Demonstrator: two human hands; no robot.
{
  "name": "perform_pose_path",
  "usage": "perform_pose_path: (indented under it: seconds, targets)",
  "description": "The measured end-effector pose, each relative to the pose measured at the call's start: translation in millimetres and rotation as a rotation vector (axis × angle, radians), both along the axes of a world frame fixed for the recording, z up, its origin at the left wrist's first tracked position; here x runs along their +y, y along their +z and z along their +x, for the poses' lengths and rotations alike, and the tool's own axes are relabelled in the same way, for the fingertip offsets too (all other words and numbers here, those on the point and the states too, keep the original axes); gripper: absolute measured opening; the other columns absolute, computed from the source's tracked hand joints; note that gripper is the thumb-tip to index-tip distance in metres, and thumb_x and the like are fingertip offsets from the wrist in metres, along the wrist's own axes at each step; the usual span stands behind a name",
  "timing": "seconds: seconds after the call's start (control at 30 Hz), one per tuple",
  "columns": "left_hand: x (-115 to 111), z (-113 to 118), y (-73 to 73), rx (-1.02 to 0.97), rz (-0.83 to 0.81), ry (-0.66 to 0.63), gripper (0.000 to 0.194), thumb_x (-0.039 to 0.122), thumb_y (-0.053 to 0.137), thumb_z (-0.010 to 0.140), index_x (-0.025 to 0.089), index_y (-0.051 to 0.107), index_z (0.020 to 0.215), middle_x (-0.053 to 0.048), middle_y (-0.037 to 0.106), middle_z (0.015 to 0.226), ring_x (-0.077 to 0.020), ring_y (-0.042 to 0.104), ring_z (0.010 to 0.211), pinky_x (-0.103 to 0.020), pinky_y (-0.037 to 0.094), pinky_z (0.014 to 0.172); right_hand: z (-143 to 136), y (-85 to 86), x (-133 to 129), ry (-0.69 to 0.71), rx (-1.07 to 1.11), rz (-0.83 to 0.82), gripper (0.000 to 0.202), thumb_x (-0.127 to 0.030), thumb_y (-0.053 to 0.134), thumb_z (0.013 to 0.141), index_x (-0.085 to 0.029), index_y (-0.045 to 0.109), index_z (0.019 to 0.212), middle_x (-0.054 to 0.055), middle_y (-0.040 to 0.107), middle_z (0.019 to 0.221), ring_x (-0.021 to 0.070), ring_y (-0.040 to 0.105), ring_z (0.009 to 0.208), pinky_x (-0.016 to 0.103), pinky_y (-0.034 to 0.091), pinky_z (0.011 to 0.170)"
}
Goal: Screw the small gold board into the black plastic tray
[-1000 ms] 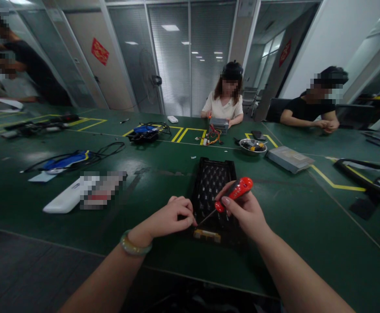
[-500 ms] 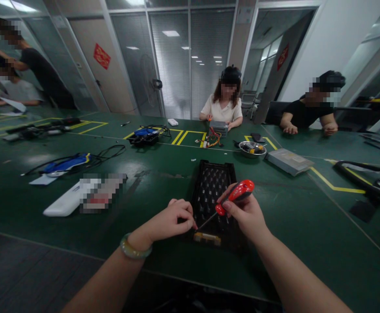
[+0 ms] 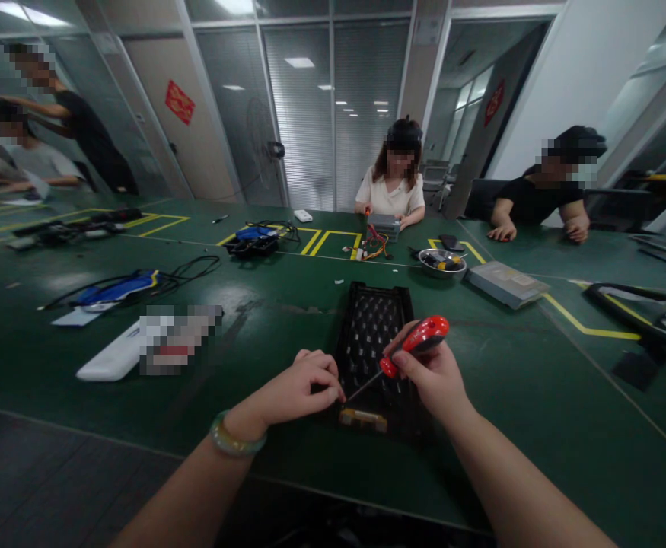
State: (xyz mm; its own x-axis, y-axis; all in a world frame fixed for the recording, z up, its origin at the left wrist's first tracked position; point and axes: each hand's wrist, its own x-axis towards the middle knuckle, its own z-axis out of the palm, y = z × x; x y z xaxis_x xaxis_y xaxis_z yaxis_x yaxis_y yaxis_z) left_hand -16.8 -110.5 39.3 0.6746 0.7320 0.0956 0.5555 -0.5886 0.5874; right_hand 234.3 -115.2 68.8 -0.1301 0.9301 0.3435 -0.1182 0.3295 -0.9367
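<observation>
A black rectangular tray-like housing (image 3: 374,323) with a studded inner surface lies on the green table before me. My right hand (image 3: 432,373) is closed around the red and black handle of a screwdriver (image 3: 418,344). Its thin shaft slants down left to the housing's near left corner. My left hand (image 3: 313,387) has its fingers curled and pressed together at that corner, right beside the screwdriver's tip; what they pinch, if anything, is hidden. Along the housing's near edge sits a small yellowish-brown part (image 3: 363,418).
To my left lie a white case (image 3: 116,358) and a blue cabled item (image 3: 109,289). Ahead right stand a metal bowl (image 3: 442,262) of parts and a grey metal box (image 3: 507,283). Across the table a person (image 3: 393,190) works on another grey box; another person (image 3: 543,194) sits at right.
My hands and the screwdriver hold almost the same position; the handle has shifted very slightly. At far left, the standing person has moved a little to the right.
</observation>
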Motion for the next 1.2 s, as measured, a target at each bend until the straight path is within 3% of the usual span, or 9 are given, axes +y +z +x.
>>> perform_pose_path:
  seconds: [0.8, 1.2]
  targets:
    - [-0.9, -1.4, -0.4, 0.005, 0.019, -0.003, 0.019, 0.032, 0.056, 0.095, 0.030, 0.076, 0.095, 0.001, 0.061, 0.096, -0.0161, 0.053, 0.099, -0.033, 0.028, 0.094, 0.3, -1.4, 1.7, 0.027, 0.065, -0.010, 0.029, -0.035, 0.079, 0.078, -0.020, 0.058, 0.091, 0.002, 0.068, 0.083, 0.0126, 0.062, 0.067, 0.023, 0.048, 0.056]
    - [-1.4, 0.2, 2.0, -0.001, 0.022, 0.009, 0.018, 0.031, 0.056, 0.095, 0.032, 0.074, 0.095, 0.002, 0.064, 0.097, -0.0155, 0.055, 0.100, -0.033, 0.026, 0.096, 3.5, -7.2, 9.6, -0.129, 0.141, -0.039, 0.033, -0.040, 0.081, 0.075, -0.019, 0.058, 0.088, 0.000, 0.066, 0.074, 0.0088, 0.053, 0.052, 0.021, 0.040, 0.046]
